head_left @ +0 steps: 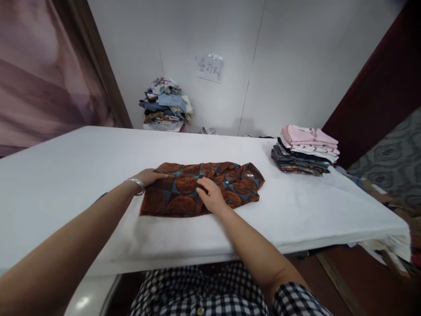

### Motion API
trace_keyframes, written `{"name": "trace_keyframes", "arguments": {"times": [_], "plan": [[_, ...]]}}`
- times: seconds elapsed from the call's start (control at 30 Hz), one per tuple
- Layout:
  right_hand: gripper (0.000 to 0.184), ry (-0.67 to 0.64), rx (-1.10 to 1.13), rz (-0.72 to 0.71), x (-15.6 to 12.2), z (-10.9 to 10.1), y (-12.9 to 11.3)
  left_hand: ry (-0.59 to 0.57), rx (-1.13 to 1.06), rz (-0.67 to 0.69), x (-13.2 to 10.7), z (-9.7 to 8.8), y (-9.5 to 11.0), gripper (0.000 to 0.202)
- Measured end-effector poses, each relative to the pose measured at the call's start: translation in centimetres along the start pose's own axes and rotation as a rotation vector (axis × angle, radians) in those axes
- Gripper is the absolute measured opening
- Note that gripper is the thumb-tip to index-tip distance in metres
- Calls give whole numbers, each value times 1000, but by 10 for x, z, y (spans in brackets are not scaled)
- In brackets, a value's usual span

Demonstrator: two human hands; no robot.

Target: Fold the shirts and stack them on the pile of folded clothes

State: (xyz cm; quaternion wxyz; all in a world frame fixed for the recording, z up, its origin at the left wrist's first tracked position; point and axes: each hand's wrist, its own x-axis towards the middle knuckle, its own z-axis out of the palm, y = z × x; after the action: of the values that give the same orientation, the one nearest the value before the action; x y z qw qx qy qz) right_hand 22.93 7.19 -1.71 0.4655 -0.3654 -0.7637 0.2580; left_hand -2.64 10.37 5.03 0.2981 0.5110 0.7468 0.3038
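Note:
A brown shirt [184,204] with large rust-coloured circles and blue-grey patches lies folded into a long strip on the white-covered table. Its collar, with a small white label, points to the right. My left hand [149,176], with a silver bracelet at the wrist, rests on the far left corner of the shirt, fingers stretched out over the cloth. On the middle of the shirt lies my right hand [211,195], its thumb and fingers apart and touching the fabric. Neither hand lifts the shirt.
A stack of folded clothes [305,151], pink on top, sits at the table's right back. Beyond the far edge rises a heaped pile of clothes [166,105]. A handwritten sign [209,68] hangs on the wall. The white table [98,149] has its near edge close to my body.

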Motion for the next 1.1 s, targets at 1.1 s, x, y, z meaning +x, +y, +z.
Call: {"name": "trace_keyframes", "arguments": {"times": [1.1], "plan": [[32, 203, -145, 559, 7, -83, 30, -102, 282, 34, 36, 137, 62, 48]]}}
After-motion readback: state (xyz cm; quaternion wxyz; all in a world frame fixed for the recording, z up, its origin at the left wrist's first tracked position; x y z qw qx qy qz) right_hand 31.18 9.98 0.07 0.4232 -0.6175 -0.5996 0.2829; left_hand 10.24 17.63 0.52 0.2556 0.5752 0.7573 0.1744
